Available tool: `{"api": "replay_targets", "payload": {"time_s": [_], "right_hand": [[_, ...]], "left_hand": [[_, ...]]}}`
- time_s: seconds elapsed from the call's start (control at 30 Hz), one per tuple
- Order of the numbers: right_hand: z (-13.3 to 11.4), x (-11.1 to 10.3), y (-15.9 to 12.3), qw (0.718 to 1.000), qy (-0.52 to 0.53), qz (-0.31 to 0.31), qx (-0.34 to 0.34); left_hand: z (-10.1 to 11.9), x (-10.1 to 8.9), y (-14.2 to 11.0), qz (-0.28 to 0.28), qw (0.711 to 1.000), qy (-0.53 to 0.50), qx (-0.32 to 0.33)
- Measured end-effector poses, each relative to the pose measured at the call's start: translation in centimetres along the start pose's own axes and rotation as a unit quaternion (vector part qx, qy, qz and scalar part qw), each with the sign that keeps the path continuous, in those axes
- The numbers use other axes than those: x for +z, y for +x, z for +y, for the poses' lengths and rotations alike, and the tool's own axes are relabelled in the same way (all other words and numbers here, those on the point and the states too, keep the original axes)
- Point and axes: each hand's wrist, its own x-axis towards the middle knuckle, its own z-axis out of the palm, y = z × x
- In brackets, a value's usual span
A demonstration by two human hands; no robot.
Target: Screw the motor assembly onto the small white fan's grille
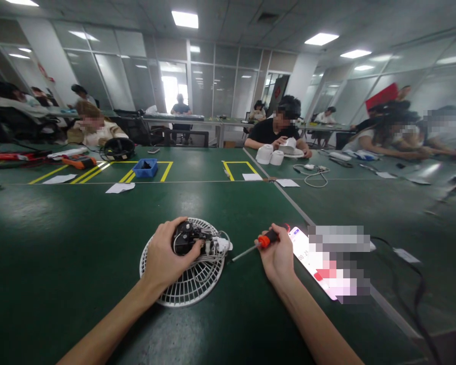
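A round white fan grille (192,284) lies flat on the green table (79,243) in front of me. On it sits a black fan motor (188,238) with white wiring and a white connector at its right side. My left hand (165,258) is closed around the motor from the left. My right hand (277,256) grips a screwdriver (260,243) with a red and black handle. Its metal shaft points left and down, with the tip close to the grille's right edge.
A phone (315,258) lies just right of my right hand, with a black cable (410,274) beyond it. Farther back are a blue bin (145,168), paper slips, yellow floor-tape marks, a black fan part (118,148) and white parts. Several other people sit across the tables.
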Motion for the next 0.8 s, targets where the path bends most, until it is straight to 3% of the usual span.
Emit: {"api": "replay_targets", "payload": {"time_s": [0.13, 0.23, 0.3, 0.43, 0.6, 0.8], "right_hand": [[0.4, -0.5, 0.8, 0.998, -0.05, -0.03, 0.017], [0.9, -0.5, 1.0, 0.987, -0.151, -0.061, -0.014], [1.3, -0.5, 1.0, 0.963, -0.251, -0.07, -0.066], [1.7, -0.6, 1.0, 0.882, -0.429, -0.071, -0.184], [2.2, -1.1, 1.4, 0.845, -0.477, -0.071, -0.231], [2.8, -2.0, 2.5, 0.784, -0.538, -0.093, -0.294]], "left_hand": [[0.0, -0.2, 0.1, -0.003, 1.0, 0.006, 0.018], [-0.1, -0.4, 0.2, -0.016, 1.0, 0.01, 0.022], [-0.1, -0.5, 0.3, -0.024, 0.999, 0.013, 0.022], [-0.4, -0.9, 0.3, -0.038, 0.999, 0.026, 0.013], [-1.2, -2.0, 0.5, -0.069, 0.996, 0.062, 0.001], [-3.0, -4.8, 0.7, -0.082, 0.994, 0.065, -0.02]]}}
